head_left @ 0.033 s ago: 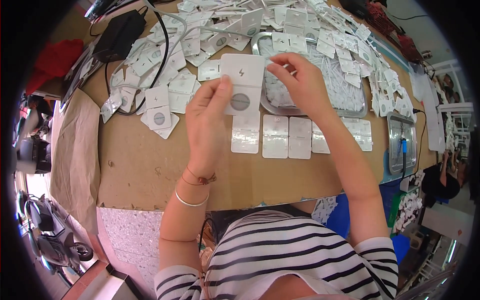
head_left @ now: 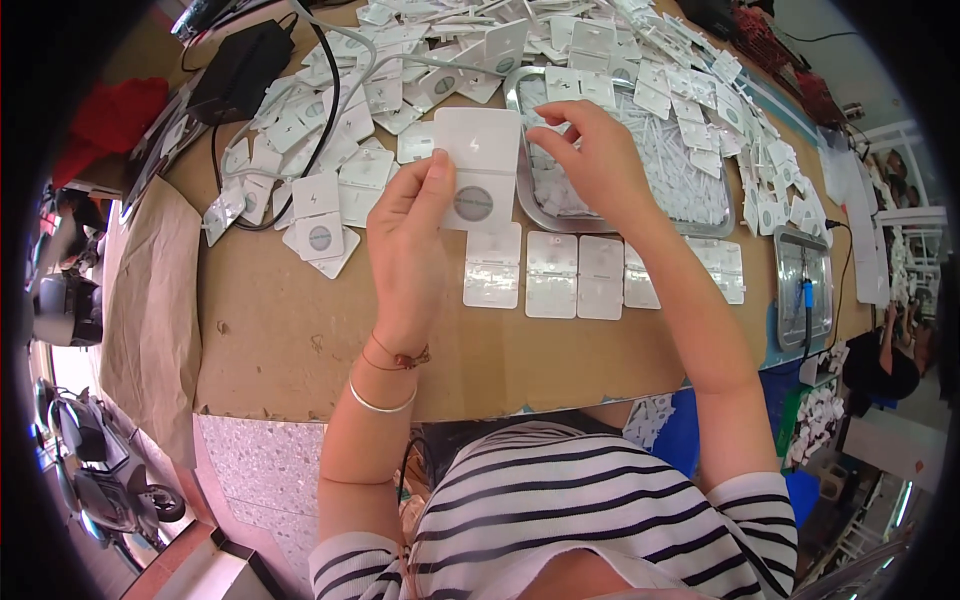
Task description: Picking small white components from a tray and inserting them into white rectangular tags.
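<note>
The white card (head_left: pixel 484 163) has moved a bit left, above the worktop (head_left: pixel 290 345). The left hand (head_left: pixel 412 225) pinches it — the right hand (head_left: pixel 604 160), just right, has fingertips apart, so one hand seems to carry it.

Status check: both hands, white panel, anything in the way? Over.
Left hand gripping white panel by its left edge. Right hand beside panel, over metal tray; grip unclear. No obstruction visible between right hand and panel.
</note>
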Tool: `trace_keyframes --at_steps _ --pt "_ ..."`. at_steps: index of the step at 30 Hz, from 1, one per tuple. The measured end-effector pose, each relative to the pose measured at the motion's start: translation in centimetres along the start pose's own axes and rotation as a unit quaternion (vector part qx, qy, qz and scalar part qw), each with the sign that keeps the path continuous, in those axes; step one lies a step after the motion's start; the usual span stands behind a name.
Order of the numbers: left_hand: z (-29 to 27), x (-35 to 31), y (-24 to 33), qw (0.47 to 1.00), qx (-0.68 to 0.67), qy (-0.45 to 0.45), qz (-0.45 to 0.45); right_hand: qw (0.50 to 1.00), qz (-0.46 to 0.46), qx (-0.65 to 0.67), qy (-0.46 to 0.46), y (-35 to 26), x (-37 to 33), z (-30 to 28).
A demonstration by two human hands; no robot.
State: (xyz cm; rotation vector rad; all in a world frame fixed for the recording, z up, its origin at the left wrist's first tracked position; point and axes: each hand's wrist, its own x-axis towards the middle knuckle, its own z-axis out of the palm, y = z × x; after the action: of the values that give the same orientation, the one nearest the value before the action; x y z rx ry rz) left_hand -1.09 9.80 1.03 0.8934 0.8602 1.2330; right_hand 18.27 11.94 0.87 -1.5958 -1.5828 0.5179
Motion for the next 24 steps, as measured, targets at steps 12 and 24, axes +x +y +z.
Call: trace_keyframes --at_steps 12,24 --pt "-0.3 0.7 0.4 0.994 -0.093 0.007 -0.050 0.970 0.046 -0.234 0.040 0.4 2.6 4.3" --pt "-0.2 0.1 0.1 0.989 -0.032 -0.074 -0.121 0.965 0.114 0.207 -0.114 -0.8 0.8 -0.7"
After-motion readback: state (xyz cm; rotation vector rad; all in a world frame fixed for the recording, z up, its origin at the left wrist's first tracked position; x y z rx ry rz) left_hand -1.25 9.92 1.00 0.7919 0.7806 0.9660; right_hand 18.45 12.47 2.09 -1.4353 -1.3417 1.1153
